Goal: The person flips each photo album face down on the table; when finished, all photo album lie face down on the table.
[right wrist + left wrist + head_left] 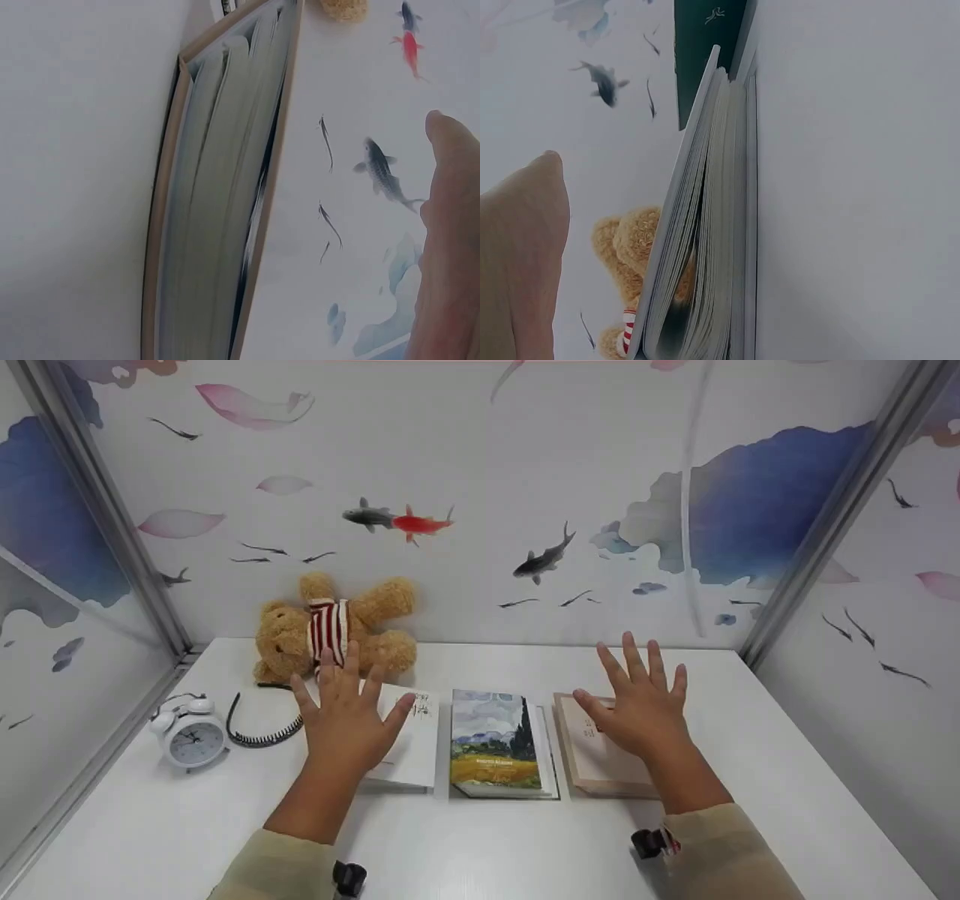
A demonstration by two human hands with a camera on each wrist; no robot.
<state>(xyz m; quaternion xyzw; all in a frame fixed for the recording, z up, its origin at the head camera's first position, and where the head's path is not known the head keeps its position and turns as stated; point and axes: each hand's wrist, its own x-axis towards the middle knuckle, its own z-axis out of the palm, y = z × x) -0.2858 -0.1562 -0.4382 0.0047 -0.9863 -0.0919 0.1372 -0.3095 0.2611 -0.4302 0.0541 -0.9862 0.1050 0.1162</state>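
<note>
My left hand [349,727], fingers straight and spread, is held over a white book [416,750] and overlaps it in the head view. My right hand [645,709], also spread, is over a pale pink-beige book [600,765]. Neither hand grips anything. Between them lies a book with a painted landscape cover [491,742]. In the left wrist view, the thumb [525,262] is apart from the white book's page edges [724,187]. The right wrist view has the beige book's thick pages [217,187], with part of the hand [454,240] at the right edge.
A teddy bear [330,630] in a striped shirt lies against the back wall [465,600]. At the left are a white alarm clock [193,739] and a black toothed headband [266,741]. Metal posts [120,525] and printed panels bound the white table [480,847].
</note>
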